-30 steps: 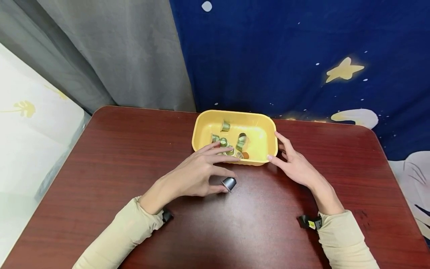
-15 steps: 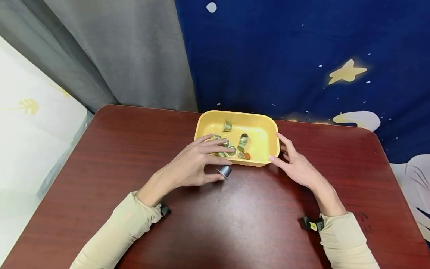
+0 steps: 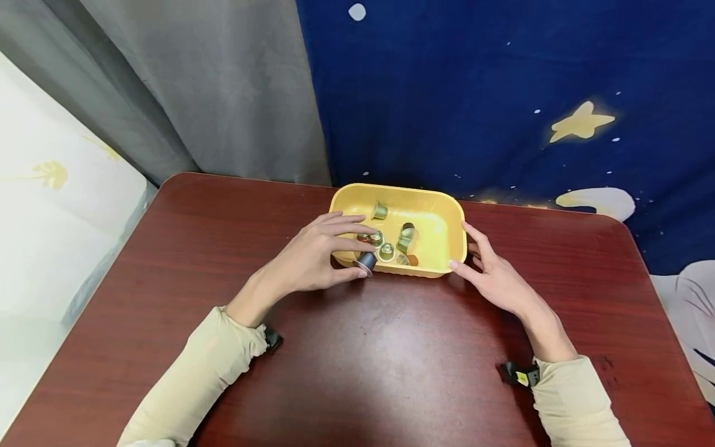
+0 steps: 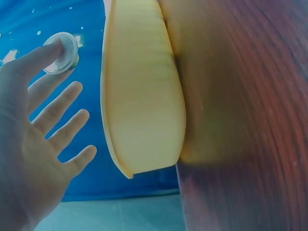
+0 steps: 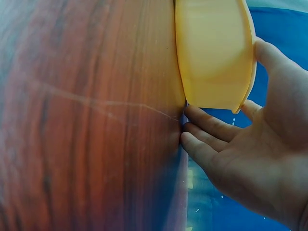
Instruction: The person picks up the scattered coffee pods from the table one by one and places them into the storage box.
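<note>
My left hand (image 3: 309,256) pinches a dark blue-grey coffee capsule (image 3: 366,261) between thumb and forefinger, at the front left rim of a yellow plastic bin (image 3: 438,226). The other fingers spread over the bin's left end. In the left wrist view the pale lid of the coffee capsule (image 4: 69,58) faces the camera. Several green capsules (image 3: 386,251), a brown-ended one (image 3: 412,260) and a dark-ended one (image 3: 408,227) lie inside; some are partly hidden by the left fingers. My right hand (image 3: 499,280) holds the bin's right end, its thumb at the front rim.
The bin stands near the far edge of a reddish-brown wooden table (image 3: 385,372). Behind it hang a grey curtain (image 3: 240,93) and a blue star-patterned curtain (image 3: 447,93). A black strap (image 3: 518,374) sits at the right wrist.
The left hand has carried the dark capsule from above the table in front of the bin, away and leftward to the bin's front rim. The right hand has stayed at the bin.
</note>
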Available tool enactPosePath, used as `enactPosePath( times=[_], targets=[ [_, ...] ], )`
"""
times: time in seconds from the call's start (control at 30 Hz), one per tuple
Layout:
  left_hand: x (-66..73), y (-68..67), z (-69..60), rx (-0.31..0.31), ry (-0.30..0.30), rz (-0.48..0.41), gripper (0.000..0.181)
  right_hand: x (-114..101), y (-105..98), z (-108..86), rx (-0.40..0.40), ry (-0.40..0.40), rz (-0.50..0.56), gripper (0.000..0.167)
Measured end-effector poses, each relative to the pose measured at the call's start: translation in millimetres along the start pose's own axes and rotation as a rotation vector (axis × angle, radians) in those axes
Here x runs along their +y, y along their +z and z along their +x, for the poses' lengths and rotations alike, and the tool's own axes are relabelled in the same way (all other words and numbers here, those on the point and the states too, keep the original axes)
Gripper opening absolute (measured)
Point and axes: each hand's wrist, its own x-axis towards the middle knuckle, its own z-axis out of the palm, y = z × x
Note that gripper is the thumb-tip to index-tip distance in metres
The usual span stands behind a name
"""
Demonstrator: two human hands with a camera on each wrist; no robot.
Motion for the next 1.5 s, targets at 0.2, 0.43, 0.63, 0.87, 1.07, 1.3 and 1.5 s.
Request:
enactPosePath(
  times=[0.2,0.43,0.63,0.87,1.07,1.3,1.5],
  targets=[
    [-4.8,0.1,0.9,-0.005,-0.018,0.014,0.036,0.2,-1.1,-1.9,0.001,0.005,0.002,0.085],
    [-8.5,-0.2,3.0,0.022,-0.047,0.095,0.036,0.1,-1.1,-1.2,0.001,0.0,0.009,0.084],
    [-13.4,-1.0,3.9,0.031,-0.096,0.128,0.038,0.6,-1.0,-0.3,0.0,0.0,0.015,0.085],
    [-20.4,-3.3,6.0,0.003,-0.161,0.132,0.038,0.9,-1.1,0.1,0.002,0.003,0.007,0.085],
    [-30.2,-4.1,5.1,0.002,-0.183,0.129,0.037,1.4,-1.4,1.2,0.003,0.006,0.002,0.085],
    [-37.6,-1.4,1.4,0.0,-0.194,0.16,0.037,2.1,0.6,1.6,0.002,0.005,0.006,0.085],
    [-41.7,0.4,1.0,-0.014,-0.208,0.187,0.04,2.9,0.9,1.0,0.005,0.005,0.006,0.085]
  ],
)
